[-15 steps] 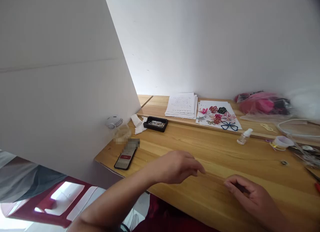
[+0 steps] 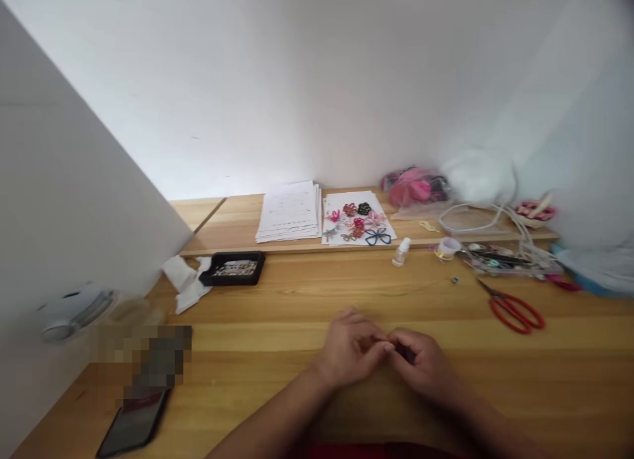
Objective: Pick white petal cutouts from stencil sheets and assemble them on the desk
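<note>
- Wooden desk [image 2: 247, 340] is lying under both hands; left hand [image 2: 347, 353] and right hand [image 2: 428, 370] are meeting at fingertips, curled; can't tell if pinching anything, blurred.
- Small round piece [image 2: 455, 280] is sitting beyond right hand, slightly right.
- Red-handled scissors [image 2: 496, 296] are resting farther right, right hand nearer; long axis is slanting, tips pointing far-left, loops near-right.

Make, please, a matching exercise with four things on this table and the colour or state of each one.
1. scissors
2. spray bottle
3. tray
4. left hand

A. black, holding small pieces
B. fingertips close to the right hand
C. mostly red
D. clear below, white above

Pairs: 1-C, 2-D, 3-A, 4-B
</note>
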Available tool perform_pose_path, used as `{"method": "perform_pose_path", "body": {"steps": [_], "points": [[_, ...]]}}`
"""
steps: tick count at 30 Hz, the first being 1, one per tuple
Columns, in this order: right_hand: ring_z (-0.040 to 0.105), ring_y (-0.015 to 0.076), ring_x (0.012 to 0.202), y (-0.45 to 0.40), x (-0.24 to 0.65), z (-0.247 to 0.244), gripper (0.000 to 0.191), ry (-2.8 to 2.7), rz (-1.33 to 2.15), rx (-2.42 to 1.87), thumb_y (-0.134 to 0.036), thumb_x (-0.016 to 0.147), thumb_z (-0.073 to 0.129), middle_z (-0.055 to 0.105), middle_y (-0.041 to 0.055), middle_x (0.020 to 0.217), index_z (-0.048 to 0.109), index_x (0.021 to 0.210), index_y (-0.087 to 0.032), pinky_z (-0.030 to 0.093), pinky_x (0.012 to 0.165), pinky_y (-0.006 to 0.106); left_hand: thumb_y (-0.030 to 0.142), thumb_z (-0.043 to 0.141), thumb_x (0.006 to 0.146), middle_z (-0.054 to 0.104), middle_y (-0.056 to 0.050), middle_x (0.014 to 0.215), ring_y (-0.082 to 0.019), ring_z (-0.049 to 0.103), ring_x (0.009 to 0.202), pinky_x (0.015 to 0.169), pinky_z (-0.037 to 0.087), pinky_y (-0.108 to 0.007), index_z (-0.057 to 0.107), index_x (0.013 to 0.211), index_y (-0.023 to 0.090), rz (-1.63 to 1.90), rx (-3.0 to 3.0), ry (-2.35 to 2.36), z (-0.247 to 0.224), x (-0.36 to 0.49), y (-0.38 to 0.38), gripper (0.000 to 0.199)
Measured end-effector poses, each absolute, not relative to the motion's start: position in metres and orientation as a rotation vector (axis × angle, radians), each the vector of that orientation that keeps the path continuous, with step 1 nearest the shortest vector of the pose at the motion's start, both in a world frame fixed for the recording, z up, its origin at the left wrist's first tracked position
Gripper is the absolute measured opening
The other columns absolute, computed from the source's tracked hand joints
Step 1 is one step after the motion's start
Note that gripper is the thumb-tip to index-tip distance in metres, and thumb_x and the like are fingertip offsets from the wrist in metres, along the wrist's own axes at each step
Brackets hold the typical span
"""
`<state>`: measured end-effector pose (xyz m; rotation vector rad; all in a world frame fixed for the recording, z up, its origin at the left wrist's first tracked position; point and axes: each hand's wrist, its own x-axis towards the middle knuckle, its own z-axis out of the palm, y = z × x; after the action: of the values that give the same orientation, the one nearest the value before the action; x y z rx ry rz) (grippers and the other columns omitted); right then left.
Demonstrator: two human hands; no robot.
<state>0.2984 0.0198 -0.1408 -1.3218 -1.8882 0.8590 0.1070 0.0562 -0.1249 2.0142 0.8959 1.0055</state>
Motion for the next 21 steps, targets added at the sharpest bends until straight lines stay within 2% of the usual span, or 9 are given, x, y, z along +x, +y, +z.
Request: {"method": "perform_pose_path", "body": {"steps": [6,10,12,14,19,21], "points": [[0.051,0.0147,0.06,0.02,0.3,-0.14,0.024,-1.804,0.826,-1.333,-0.033,0.092,0.055,0.058,0.0002,0.065,0.058,0.071,-0.021,0.04,0.058,0.027,0.043,0.06,0.087,0.058,-0.001,0.066,-0.013,0.049,0.065,0.063,0.04,-0.023,0.064,0.074,0.015,0.999,1.483,1.094,-0.148,0.096,0.075,0.031],[0.057,0.017,0.066,0.04,0.33,-0.132,0.024,-1.841,0.399,-1.517,-0.033,0.092,0.055,0.062,0.0015,0.068,0.059,0.071,-0.021,0.043,0.064,0.03,0.042,0.06,0.087,0.056,-0.001,0.067,-0.012,0.047,0.066,0.062,0.038,-0.022,0.065,0.073,0.014,0.933,1.565,1.08,-0.147,0.096,0.077,0.031],[0.061,0.0196,0.076,0.056,0.357,-0.125,0.015,-1.849,0.106,-1.588,-0.03,0.091,0.056,0.068,0.0036,0.079,0.065,0.083,-0.021,0.045,0.073,0.032,0.041,0.06,0.087,0.057,-0.001,0.067,-0.012,0.047,0.066,0.062,0.037,-0.022,0.066,0.073,0.014,0.916,1.587,1.081,-0.146,0.096,0.076,0.031],[0.062,0.0221,0.082,0.072,0.385,-0.117,0.013,-1.862,-0.23,-1.632,-0.029,0.089,0.056,0.071,0.0047,0.083,0.066,0.086,-0.021,0.044,0.08,0.036,0.04,0.059,0.087,0.056,-0.001,0.066,-0.012,0.047,0.065,0.062,0.037,-0.022,0.065,0.073,0.014,0.912,1.588,1.092,-0.146,0.097,0.076,0.03],[0.062,0.027,0.084,0.098,0.428,-0.11,0.014,-1.784,-0.392,-1.701,-0.029,0.085,0.057,0.072,0.0066,0.082,0.067,0.08,-0.021,0.041,0.087,0.044,0.04,0.059,0.087,0.056,-0.001,0.065,-0.012,0.046,0.063,0.06,0.036,-0.022,0.065,0.072,0.014,0.92,1.588,1.096,-0.147,0.097,0.077,0.03],[0.061,0.0286,0.089,0.102,0.431,-0.11,0.015,-1.736,-0.439,-1.74,-0.029,0.084,0.057,0.072,0.0081,0.087,0.069,0.083,-0.021,0.039,0.089,0.046,0.04,0.059,0.087,0.056,-0.001,0.065,-0.012,0.047,0.064,0.06,0.037,-0.022,0.065,0.072,0.014,0.923,1.591,1.099,-0.146,0.097,0.077,0.03]]}}
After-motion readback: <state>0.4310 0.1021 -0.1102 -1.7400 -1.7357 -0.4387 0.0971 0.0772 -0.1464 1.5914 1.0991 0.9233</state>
